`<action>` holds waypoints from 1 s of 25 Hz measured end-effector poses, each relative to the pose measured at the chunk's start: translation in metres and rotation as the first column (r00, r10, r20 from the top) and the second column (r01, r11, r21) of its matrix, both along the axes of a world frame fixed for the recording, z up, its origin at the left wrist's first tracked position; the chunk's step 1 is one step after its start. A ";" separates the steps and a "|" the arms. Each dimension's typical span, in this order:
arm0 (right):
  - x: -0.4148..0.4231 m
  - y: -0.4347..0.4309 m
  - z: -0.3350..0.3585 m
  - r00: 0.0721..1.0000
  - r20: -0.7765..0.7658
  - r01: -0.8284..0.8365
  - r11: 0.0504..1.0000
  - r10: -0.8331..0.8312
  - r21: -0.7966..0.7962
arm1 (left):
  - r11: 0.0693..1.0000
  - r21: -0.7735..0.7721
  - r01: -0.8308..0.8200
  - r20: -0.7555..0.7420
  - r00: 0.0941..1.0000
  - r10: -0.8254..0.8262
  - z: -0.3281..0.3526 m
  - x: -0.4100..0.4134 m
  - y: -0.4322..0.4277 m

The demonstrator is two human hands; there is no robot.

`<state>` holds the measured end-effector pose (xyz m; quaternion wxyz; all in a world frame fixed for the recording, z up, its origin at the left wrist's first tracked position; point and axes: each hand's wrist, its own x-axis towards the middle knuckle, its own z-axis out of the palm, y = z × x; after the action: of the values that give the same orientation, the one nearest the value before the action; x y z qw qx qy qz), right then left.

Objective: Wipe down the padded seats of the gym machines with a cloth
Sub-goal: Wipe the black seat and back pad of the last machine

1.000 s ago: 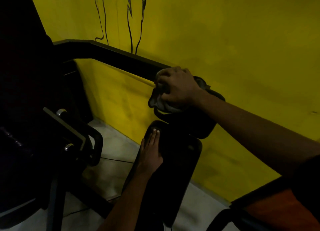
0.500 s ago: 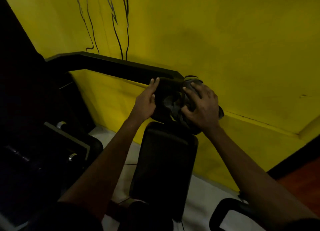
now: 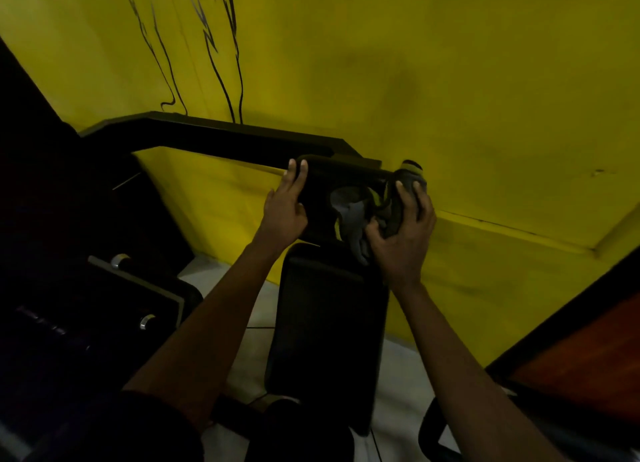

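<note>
Mid-frame, the crumpled grey cloth sits bunched on the small black upper pad, just above the long black padded seat. The right hand clutches its folds with curled fingers. The left hand braces the pad's left edge, fingers straight. The cloth looks soft, light and limp (likely sliding easily on vinyl), so it is best held wadded.

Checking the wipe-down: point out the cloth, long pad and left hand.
cloth (image 3: pixel 350 214), head view, grey bunched middle.
long pad (image 3: pixel 329 323), head view, centre of its face.
left hand (image 3: pixel 284 209), head view, back of the hand.
</note>
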<state>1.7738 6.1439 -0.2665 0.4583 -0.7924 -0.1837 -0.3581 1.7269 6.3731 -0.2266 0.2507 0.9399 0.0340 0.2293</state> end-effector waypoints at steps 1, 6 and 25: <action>-0.006 0.001 -0.012 0.998 -0.065 0.004 0.999 0.000 0.053 | 1.000 -0.003 -0.006 -0.010 1.000 0.006 0.000 -0.001 -0.001; -0.052 0.016 -0.091 0.929 -0.370 0.059 0.980 0.016 0.192 | 1.000 0.001 -0.014 -0.036 0.999 0.014 0.000 -0.001 -0.003; -0.042 -0.005 -0.076 0.986 -0.059 -0.144 0.611 0.157 -0.778 | 0.775 -0.525 -0.352 -0.451 0.887 0.097 -0.109 -0.066 -0.010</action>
<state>1.7319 6.1388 -0.3422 0.0969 -0.8916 -0.3897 -0.2094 1.6612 6.3627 -0.3361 0.4895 0.8286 0.2688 0.0395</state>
